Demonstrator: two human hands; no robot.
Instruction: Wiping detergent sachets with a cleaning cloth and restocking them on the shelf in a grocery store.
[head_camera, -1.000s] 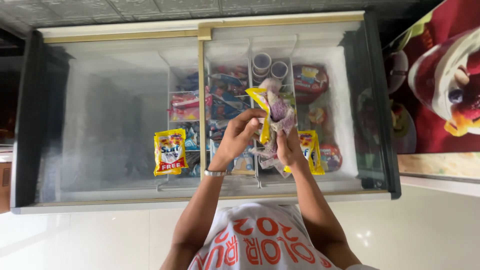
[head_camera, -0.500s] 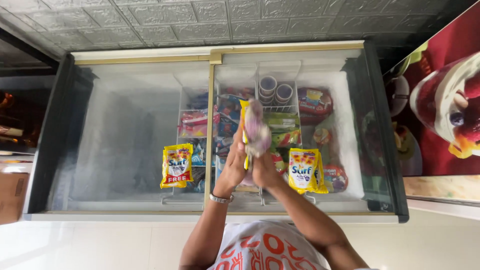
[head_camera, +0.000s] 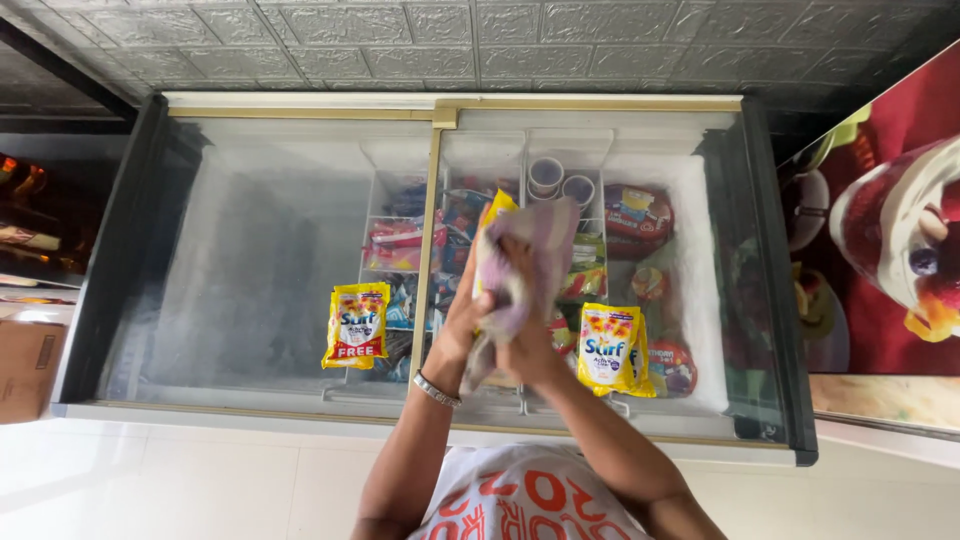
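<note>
big glass-topped chest freezer w/ dark frame (head_camera: 120, 250) fills most of the view, sliding lids framed in pale gold, white frosted walls inside, wire baskets packed w/ colourful wrapped frozen goods. red poster w/ a dessert picture (head_camera: 890, 230) stands just right of it. two yellow detergent sachets lie on the glass: one (head_camera: 356, 325) left of centre, the other (head_camera: 610, 348) right of centre, just beside the person's right forearm. crumpled pale purple-and-grey cloth w/ a yellow edge (head_camera: 530, 255) is held up over the middle of the lid, between both hands. left hand (head_camera: 470, 315), metal bangle (head_camera: 436, 389) at the wrist, fingers closed on the cloth's left side. right hand (head_camera: 528, 340) clamped on its lower part from the right.
</note>
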